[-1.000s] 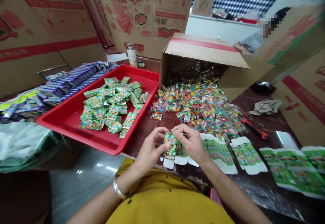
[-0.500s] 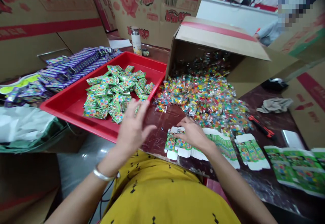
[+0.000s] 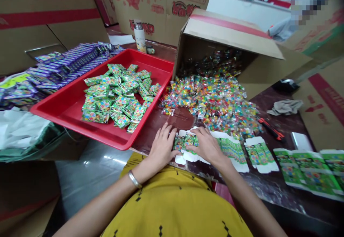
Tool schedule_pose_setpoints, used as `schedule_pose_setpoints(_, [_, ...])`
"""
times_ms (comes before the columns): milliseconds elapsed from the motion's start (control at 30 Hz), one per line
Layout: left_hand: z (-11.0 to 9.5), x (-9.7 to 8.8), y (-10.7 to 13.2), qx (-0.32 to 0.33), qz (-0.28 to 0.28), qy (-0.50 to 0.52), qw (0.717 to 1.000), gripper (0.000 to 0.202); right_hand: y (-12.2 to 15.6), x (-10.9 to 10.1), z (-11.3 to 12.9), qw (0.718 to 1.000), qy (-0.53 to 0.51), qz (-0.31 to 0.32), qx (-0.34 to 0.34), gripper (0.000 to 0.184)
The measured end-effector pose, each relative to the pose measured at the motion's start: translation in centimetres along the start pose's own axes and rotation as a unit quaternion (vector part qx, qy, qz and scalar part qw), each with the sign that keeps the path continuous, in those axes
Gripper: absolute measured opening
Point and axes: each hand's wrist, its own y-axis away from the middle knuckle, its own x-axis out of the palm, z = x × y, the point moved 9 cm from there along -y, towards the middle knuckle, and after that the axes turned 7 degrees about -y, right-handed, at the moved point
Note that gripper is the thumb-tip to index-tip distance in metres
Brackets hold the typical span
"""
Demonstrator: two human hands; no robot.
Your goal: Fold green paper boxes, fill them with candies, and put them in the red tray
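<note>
A row of small green cartons with white flaps lies along the table's near edge, overlapping one another. My left hand rests at the row's left end, fingers stretched out and thumb apart, touching the end carton. My right hand bends over the row a little further right. Its thumb and fingers are set about one small green carton, whose middle shows between them. Behind the hands spreads a heap of clear-wrapped colourful candies. Filled green packets lie piled in the red tray at left.
A cardboard box lies on its side behind the candies. Purple packets are stacked left of the tray. A flask stands at the back. Red-handled cutters, a cloth and larger green sheets lie at right.
My left hand has come down from beside the tray, rightward to the left end of the carton row. My right hand stays over the row, its fingers slightly shifted. The view has shifted slightly.
</note>
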Motion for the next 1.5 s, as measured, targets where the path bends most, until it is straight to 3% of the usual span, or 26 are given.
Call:
schedule_pose_setpoints(167, [-0.2,0.2,0.3,-0.017,-0.001,-0.018,1.000,0.061,-1.9,0.1,1.8,0.999,0.011,0.003,-0.042,0.043])
schedule_pose_setpoints(400, [0.9,-0.3,0.9,-0.047,-0.009,-0.038,0.998,0.068,-4.4,1.8,3.2,0.997,0.019,0.045,-0.051,0.036])
schedule_pose_setpoints(567, [1.2,-0.6,1.1,-0.052,-0.024,-0.043,0.997,0.065,-4.9,2.5,3.8,0.991,-0.073,0.084,-0.070,0.033])
schedule_pose_setpoints(700, [1.4,-1.5,1.1,-0.056,-0.040,-0.049,0.996,0.059,-5.1,-0.4,2.1,0.994,-0.105,0.020,-0.032,0.032])
schedule_pose_setpoints(800, [1.7,-2.4,1.1,-0.061,-0.066,-0.065,0.994,0.052,-4.0,-2.7,0.0,0.998,-0.066,-0.013,0.000,0.016])
schedule_pose_setpoints(900, [0.7,-2.4,0.5,-0.023,-0.077,-0.051,0.995,0.055,-2.1,-2.6,-0.8,1.000,-0.005,0.009,0.012,0.023])
schedule_pose_setpoints(1033, [-1.9,-0.2,-0.9,0.035,-0.027,-0.019,0.999,0.085,-0.3,-0.8,-0.1,0.998,0.055,0.020,0.011,0.040])
schedule_pose_setpoints(1167, [-2.5,0.8,-1.5,0.012,-0.011,-0.001,1.000,0.094,-0.6,-0.3,0.0,1.000,0.008,0.000,0.018,0.035])
schedule_pose_setpoints(1267, [-2.5,-0.4,-1.2,0.015,-0.033,0.065,0.997,0.082,-1.0,-2.1,-0.5,0.993,-0.102,-0.046,0.026,0.017])
schedule_pose_setpoints(1333, [-2.1,-1.8,-1.1,0.006,-0.047,0.182,0.982,0.058,-0.9,-4.4,-0.3,0.976,-0.198,-0.093,0.006,0.010])
schedule_pose_setpoints(1400, [-1.5,-2.4,-1.1,-0.027,-0.009,0.348,0.937,0.030,-0.5,-6.6,0.5,0.955,-0.268,-0.128,-0.026,0.010])
schedule_pose_setpoints(1500, [-2.0,-1.4,-1.1,-0.081,0.122,0.581,0.801,0.027,0.3,-8.5,2.1,0.931,-0.328,-0.148,-0.059,0.009])
